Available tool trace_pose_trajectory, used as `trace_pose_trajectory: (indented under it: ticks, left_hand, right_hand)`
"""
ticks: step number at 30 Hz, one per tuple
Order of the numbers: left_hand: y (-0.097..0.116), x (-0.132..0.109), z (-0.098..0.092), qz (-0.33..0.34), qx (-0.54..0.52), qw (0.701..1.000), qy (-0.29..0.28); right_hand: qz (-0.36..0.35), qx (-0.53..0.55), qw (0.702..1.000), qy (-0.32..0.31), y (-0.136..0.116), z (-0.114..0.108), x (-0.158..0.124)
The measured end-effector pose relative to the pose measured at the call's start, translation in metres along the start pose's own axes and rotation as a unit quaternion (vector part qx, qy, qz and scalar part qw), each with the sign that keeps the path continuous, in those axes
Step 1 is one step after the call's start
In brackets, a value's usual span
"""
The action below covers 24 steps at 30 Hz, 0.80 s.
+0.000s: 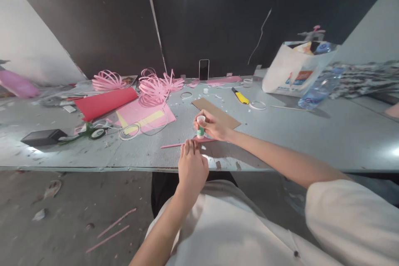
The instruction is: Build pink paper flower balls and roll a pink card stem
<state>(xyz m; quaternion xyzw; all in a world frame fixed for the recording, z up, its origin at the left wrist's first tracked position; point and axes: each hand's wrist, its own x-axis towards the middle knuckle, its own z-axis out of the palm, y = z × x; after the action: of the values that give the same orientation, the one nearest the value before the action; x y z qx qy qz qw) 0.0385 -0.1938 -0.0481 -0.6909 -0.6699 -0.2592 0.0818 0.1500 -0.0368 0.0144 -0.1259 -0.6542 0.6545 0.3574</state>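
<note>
A white and green glue stick (201,128) stands upright in my right hand (213,127), with my fingers closed round its upper part. Its lower end meets a thin pink paper strip (171,146) that lies across the tabletop near the front edge. My left hand (193,161) presses its bent fingertips down on the strip, just left of and nearer than the glue stick; the tips are partly hidden. Behind my right hand lies a flat piece of brown cardboard (218,113).
Pink paper-strip balls (152,87), a red sheet (107,103), pink paper (168,112), scissors (97,133) and a black box (43,137) lie left. Behind stand a phone (204,70) and a yellow cutter (241,97). A white bag (294,70) and a bottle (321,89) are right.
</note>
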Motion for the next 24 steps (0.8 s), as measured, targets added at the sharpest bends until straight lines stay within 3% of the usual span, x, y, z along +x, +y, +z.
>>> trace_pose_trajectory:
  ticks: [7, 13, 18, 24]
  left_hand:
    - [-0.001, 0.0, -0.001, -0.002, -0.005, 1.0, -0.013]
    - [0.0, 0.001, -0.002, -0.001, 0.001, 1.0, -0.013]
    - [0.0, 0.0, -0.002, 0.002, -0.003, 1.0, 0.005]
    - [0.0, 0.0, -0.005, 0.002, -0.002, 1.0, -0.006]
  right_hand:
    - [0.049, 0.046, 0.998, -0.018, -0.008, 0.001, 0.0]
    - [0.024, 0.027, 0.999, -0.026, -0.008, 0.002, -0.001]
    - [0.013, 0.023, 0.999, 0.03, -0.001, -0.001, 0.002]
    - [0.025, 0.121, 0.982, 0.145, 0.009, -0.015, 0.012]
